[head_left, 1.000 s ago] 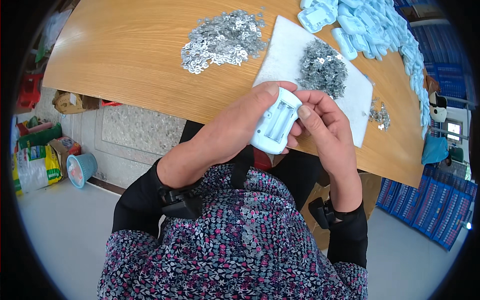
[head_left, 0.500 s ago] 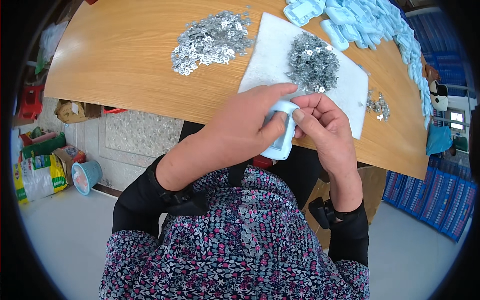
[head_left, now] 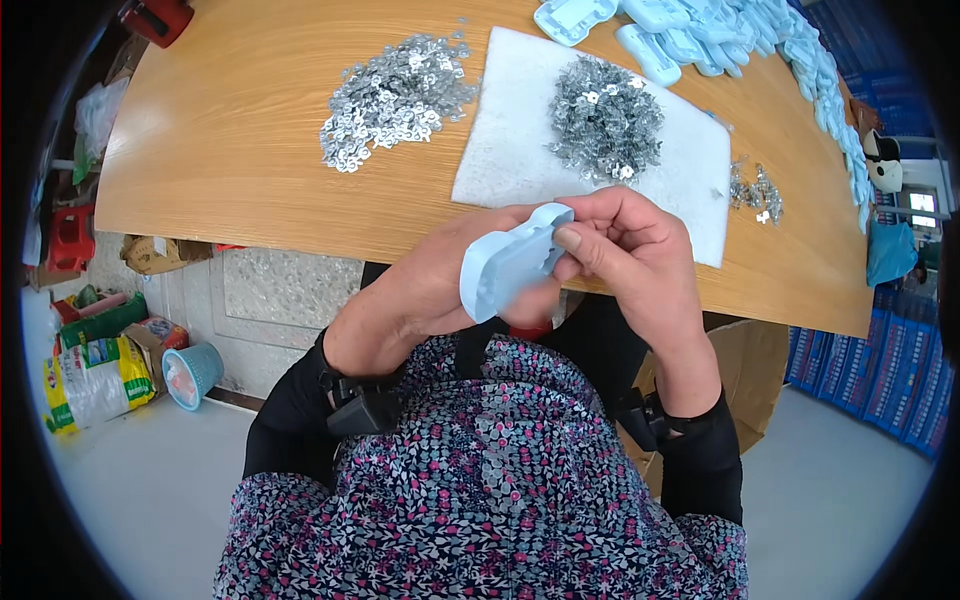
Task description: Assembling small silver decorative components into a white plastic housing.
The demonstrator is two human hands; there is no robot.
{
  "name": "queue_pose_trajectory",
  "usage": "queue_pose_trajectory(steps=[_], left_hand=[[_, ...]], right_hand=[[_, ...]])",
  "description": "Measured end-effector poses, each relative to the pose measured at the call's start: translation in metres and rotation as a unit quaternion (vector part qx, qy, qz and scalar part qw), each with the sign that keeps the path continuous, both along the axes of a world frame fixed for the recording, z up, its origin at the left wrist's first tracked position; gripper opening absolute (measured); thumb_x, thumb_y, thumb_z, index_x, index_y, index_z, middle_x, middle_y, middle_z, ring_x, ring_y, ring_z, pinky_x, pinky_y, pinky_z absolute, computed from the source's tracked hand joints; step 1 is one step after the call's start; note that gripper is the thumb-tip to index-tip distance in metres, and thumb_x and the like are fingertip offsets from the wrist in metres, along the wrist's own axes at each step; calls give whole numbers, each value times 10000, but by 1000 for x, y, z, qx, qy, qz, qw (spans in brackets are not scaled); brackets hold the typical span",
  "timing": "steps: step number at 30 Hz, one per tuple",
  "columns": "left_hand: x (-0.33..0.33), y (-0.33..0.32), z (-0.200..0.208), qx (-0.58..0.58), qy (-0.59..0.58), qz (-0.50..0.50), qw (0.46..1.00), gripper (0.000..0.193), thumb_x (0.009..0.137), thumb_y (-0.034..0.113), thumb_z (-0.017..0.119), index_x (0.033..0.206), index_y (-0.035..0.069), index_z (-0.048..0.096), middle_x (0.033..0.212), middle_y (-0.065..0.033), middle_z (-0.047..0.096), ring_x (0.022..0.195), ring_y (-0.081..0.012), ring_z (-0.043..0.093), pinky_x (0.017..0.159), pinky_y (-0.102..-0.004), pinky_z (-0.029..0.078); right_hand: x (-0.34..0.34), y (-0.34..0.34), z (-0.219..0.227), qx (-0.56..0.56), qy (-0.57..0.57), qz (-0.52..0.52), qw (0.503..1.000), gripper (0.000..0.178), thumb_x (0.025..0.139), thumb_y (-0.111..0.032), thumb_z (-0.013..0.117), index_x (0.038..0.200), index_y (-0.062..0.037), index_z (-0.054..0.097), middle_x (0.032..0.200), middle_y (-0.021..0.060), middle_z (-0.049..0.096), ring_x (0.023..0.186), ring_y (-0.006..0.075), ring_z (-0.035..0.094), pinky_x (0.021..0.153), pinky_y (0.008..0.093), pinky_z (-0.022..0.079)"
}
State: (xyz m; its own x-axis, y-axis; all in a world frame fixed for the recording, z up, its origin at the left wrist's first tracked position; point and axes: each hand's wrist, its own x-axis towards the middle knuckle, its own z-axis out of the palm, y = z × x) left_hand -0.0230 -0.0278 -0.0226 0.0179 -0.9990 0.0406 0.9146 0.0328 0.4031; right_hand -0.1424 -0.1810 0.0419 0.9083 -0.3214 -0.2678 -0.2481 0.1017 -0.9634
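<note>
My left hand (head_left: 430,265) holds a light-blue plastic housing shell (head_left: 510,262), tilted so that its hollow inner side shows. The fingers of that hand are partly hidden behind the shell. At the shell's right end, my right hand (head_left: 635,250) is closed, thumb and index finger pinching at its edge. Whether a small part sits between those fingertips I cannot make out. Just beyond my hands a pile of small metal clips (head_left: 605,120) lies on a white foam sheet (head_left: 510,110). To its left, flat silvery metal pieces (head_left: 395,100) are heaped on the wooden table (head_left: 230,130).
Many light-blue shells (head_left: 700,35) are piled along the far right of the table. A few loose metal bits (head_left: 757,192) lie right of the sheet. A red object (head_left: 157,20) stands at the far left corner. On the floor are a blue bin (head_left: 192,375) and a cardboard box (head_left: 745,385).
The shell has been turned over from its window side to its hollow inner side and shifted left. My right hand stays at its edge. The view has shifted slightly.
</note>
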Motion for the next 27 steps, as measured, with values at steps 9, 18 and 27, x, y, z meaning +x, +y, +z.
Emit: queue_pose_trajectory(steps=[9, 18, 27], left_hand=[[-3, -3, -1, 11, 89, -35, 995, 386, 1065, 314, 407, 1278, 8, 504, 1006, -88, 562, 668, -96, 460, 539, -237, 316], [-12, -9, -3, -11, 139, -55, 989, 376, 1062, 327, 407, 1245, 22, 530, 1035, -104, 581, 681, -111, 470, 541, -239, 325], [-7, -16, 28, 208, -328, 208, 898, 541, 1005, 116, 490, 1518, 22, 347, 1079, -50, 582, 937, -111, 567, 825, -277, 489]], right_hand=[[-1, -5, 5, 16, 27, -27, 999, 194, 925, -88, 662, 1038, 70, 667, 896, 81, 683, 749, 124, 675, 692, 256, 524], [-11, -9, 2, 15, 51, -19, 998, 199, 936, -96, 640, 1079, 37, 677, 933, 56, 693, 734, 104, 661, 668, 248, 521], [-38, -12, 7, 42, 4, -31, 999, 256, 949, -148, 656, 1155, 1, 624, 897, 25, 661, 765, 79, 610, 668, 228, 486]])
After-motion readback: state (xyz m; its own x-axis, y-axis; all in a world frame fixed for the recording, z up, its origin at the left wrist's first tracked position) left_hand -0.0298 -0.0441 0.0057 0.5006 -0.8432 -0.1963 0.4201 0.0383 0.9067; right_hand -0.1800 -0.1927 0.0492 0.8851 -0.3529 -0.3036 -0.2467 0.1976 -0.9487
